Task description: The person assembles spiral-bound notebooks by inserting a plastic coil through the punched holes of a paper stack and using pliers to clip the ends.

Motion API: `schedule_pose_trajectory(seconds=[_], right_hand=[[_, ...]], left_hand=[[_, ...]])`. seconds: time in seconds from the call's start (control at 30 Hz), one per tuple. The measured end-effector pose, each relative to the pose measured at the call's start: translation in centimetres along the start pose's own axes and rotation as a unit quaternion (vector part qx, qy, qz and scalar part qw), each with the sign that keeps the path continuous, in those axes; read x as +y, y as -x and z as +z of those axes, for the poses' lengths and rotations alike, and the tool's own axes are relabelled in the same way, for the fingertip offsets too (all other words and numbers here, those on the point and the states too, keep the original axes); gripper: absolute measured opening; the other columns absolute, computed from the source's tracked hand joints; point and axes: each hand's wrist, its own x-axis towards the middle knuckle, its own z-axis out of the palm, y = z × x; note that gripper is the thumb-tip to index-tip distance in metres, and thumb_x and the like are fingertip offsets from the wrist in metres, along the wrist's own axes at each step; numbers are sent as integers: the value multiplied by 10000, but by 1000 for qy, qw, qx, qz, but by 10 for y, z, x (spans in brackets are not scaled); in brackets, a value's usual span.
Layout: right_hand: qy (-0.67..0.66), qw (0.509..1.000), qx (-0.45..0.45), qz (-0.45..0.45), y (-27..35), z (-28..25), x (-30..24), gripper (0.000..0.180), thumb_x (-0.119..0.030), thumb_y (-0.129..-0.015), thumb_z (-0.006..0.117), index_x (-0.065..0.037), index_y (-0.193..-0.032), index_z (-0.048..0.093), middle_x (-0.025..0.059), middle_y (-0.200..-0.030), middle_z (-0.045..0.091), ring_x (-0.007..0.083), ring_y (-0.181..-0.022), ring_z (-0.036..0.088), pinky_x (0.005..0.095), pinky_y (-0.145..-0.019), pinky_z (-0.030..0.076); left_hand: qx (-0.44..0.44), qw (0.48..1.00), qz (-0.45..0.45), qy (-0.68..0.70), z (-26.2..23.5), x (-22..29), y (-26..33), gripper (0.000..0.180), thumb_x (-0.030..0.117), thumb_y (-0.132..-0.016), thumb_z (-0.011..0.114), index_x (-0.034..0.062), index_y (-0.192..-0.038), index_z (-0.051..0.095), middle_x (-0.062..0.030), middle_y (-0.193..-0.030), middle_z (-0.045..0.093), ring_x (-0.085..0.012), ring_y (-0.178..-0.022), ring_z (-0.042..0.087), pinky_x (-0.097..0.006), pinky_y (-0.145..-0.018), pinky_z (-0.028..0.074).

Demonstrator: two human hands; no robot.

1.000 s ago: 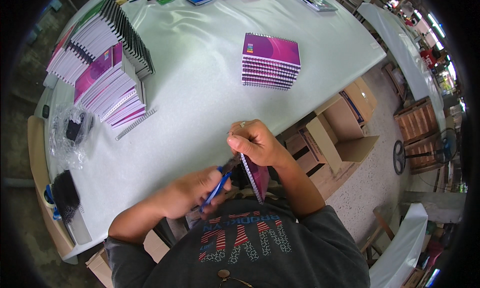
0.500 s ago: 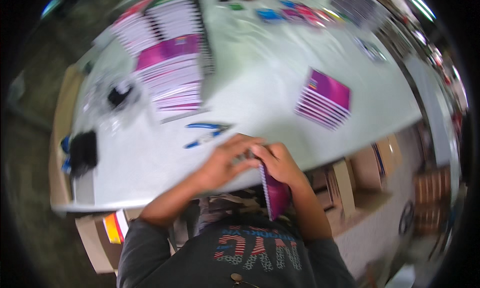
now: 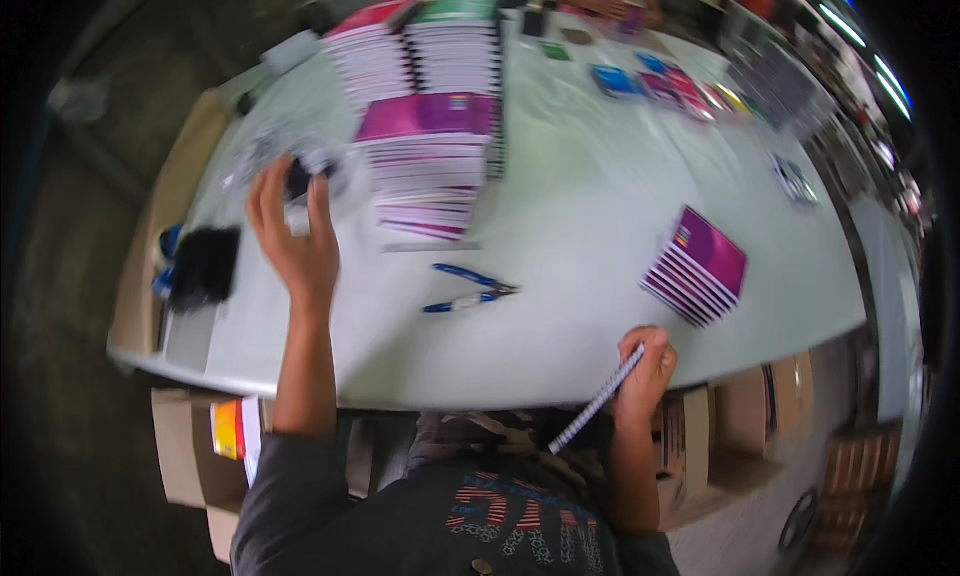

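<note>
Magenta-covered notebooks (image 3: 430, 151), small magenta stack (image 3: 700, 266); blue-handled pliers (image 3: 468, 288); pale grey-white table (image 3: 590, 216); white spiral binding (image 3: 597, 400); black pouch (image 3: 204, 266); brown boxes (image 3: 180, 446).

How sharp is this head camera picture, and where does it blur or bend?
Head view: soft motion blur all over, worst on the raised left hand and the notebook stacks; the blue-handled pliers stay fairly readable. Fisheye distortion curves the white table edge, and the rim falls into dark vignette. Lighting is even, with no strong glare.
</note>
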Motion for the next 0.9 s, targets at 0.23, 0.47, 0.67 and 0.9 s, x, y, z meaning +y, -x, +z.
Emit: schedule_pose_trajectory(seconds=[0.23,0.47,0.67,0.9], right_hand=[[-124,965,228,37,5,14,-4,377,-297,-956,432,-40,-693,513,13,-666,481,83,-629,397,239,-589,313],[-19,989,107,-98,-1,-54,-42,139,16,-845,542,10,-968,607,64,-950,580,112,-817,550,253,-758,449],[376,862,86,-329,-77,-90,-60,266,87,-778,528,-37,-979,648,125,-1064,651,252,-1059,590,363,-987,382],[322,929,46,-175,-100,-122,0,395,-15,-842,418,-22,-1230,490,187,-1225,551,291,-1211,484,375,-1052,304]], left_hand=[[-509,726,43,461,-25,152,110,522,271,-724,750,-2,-1127,560,-179,-1012,622,-330,-936,597,-382,-807,465],[-432,746,-11,507,34,196,55,244,31,-746,724,26,-975,640,-121,-905,659,-192,-821,604,-290,-764,461],[-229,834,194,464,128,230,18,256,6,-678,716,77,-912,642,-57,-974,661,-262,-909,591,-342,-829,450],[-234,843,14,483,168,218,95,320,97,-768,694,48,-1069,594,-106,-1080,627,-280,-1051,565,-356,-918,419]])
